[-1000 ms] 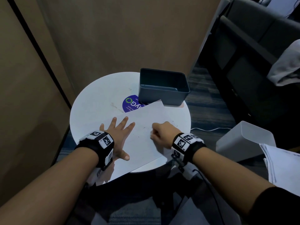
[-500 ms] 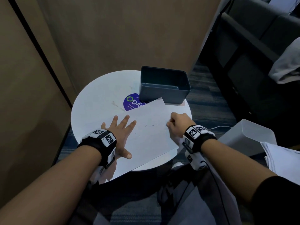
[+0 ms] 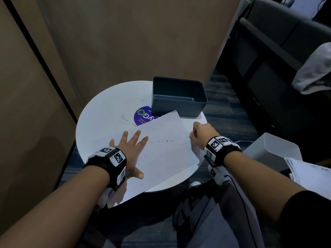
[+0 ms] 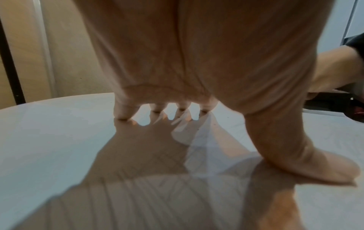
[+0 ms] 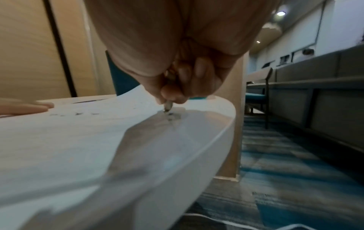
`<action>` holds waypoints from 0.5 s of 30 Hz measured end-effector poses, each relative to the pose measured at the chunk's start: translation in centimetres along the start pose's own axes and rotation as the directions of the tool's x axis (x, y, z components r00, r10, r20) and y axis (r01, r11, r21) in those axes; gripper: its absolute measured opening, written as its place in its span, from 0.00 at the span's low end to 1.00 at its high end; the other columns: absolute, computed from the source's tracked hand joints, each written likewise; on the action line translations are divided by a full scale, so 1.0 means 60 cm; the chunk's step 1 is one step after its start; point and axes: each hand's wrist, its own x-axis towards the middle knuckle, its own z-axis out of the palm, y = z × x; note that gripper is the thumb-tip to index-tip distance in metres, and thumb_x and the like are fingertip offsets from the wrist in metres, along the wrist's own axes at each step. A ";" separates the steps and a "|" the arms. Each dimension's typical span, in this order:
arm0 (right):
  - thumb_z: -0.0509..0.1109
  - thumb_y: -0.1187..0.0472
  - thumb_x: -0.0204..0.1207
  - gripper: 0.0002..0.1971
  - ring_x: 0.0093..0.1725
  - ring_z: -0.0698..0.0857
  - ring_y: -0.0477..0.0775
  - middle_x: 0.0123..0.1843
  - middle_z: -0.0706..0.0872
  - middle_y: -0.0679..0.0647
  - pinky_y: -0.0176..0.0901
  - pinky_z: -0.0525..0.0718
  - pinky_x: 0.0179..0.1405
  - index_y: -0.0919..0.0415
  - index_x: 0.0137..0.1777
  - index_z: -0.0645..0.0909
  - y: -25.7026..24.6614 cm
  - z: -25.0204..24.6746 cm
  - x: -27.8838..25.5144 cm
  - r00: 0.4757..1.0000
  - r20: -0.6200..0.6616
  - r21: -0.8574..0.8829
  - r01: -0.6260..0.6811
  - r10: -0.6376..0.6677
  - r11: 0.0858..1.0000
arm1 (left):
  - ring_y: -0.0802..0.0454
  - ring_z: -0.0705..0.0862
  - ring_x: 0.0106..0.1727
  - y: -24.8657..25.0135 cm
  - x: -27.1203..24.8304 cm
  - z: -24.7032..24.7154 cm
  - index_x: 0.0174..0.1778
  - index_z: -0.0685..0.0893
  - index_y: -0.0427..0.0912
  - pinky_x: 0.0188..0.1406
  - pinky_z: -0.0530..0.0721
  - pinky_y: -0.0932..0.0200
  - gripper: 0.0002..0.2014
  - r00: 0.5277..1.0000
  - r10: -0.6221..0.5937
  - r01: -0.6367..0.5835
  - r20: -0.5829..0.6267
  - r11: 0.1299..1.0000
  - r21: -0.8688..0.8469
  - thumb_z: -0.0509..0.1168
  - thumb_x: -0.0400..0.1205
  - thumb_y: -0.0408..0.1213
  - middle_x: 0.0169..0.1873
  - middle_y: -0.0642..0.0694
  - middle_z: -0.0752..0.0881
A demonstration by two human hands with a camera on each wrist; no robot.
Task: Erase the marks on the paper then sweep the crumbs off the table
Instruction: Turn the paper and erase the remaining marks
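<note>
A white sheet of paper (image 3: 161,154) lies on the round white table (image 3: 107,111). Small dark marks or crumbs (image 3: 165,141) sit near its middle, seen as specks (image 5: 78,113) in the right wrist view. My left hand (image 3: 131,149) lies flat on the paper's left part, fingers spread (image 4: 157,109). My right hand (image 3: 201,135) is at the paper's right edge near the table rim, fist curled, pinching a small grey eraser (image 5: 167,107) whose tip touches the surface over a dark smudge (image 5: 173,116).
A dark blue-grey bin (image 3: 179,97) stands at the table's far right, touching the paper's far corner. A purple round sticker (image 3: 143,117) is on the table. A white bin (image 3: 274,153) and a paper stack (image 3: 309,172) sit to the right, beside the table.
My right hand has slid from the paper's middle out to its right edge, uncovering the specks. The left hand has stayed flat on the paper.
</note>
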 end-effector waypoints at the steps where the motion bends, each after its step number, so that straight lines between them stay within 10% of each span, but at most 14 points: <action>1: 0.64 0.54 0.82 0.08 0.42 0.82 0.59 0.45 0.84 0.58 0.46 0.78 0.39 0.60 0.48 0.75 -0.010 -0.001 0.000 0.999 0.005 0.033 0.038 -0.039 0.999 | 0.33 0.30 0.84 0.000 0.001 -0.001 0.81 0.24 0.63 0.75 0.49 0.18 0.82 1.000 0.002 -0.002 0.004 1.000 0.009 0.56 0.33 0.90 0.82 0.54 0.23; 6: 0.68 0.50 0.78 0.11 0.40 0.84 0.54 0.40 0.86 0.50 0.49 0.86 0.41 0.52 0.37 0.73 -0.037 0.031 -0.026 0.980 0.065 0.158 0.177 -0.189 0.971 | 0.33 0.30 0.84 0.006 0.005 -0.005 0.81 0.25 0.62 0.76 0.49 0.18 0.72 1.000 -0.021 0.021 -0.001 0.999 0.029 0.73 0.57 0.77 0.82 0.53 0.23; 11: 0.64 0.55 0.83 0.08 0.41 0.79 0.57 0.42 0.80 0.54 0.44 0.75 0.38 0.58 0.46 0.73 0.019 -0.008 -0.011 0.998 0.052 -0.032 0.025 -0.023 0.999 | 0.33 0.31 0.85 0.002 0.006 0.004 0.81 0.25 0.62 0.76 0.50 0.18 0.71 0.999 -0.037 0.037 0.001 0.999 0.037 0.74 0.60 0.74 0.82 0.54 0.23; 15: 0.68 0.55 0.81 0.09 0.44 0.83 0.57 0.42 0.84 0.54 0.43 0.76 0.40 0.56 0.42 0.74 -0.013 -0.011 0.002 0.989 0.063 0.102 0.125 -0.132 0.987 | 0.33 0.30 0.84 0.002 0.006 -0.002 0.81 0.24 0.61 0.76 0.49 0.19 0.71 0.999 -0.041 0.041 0.006 0.998 0.047 0.74 0.61 0.74 0.82 0.53 0.22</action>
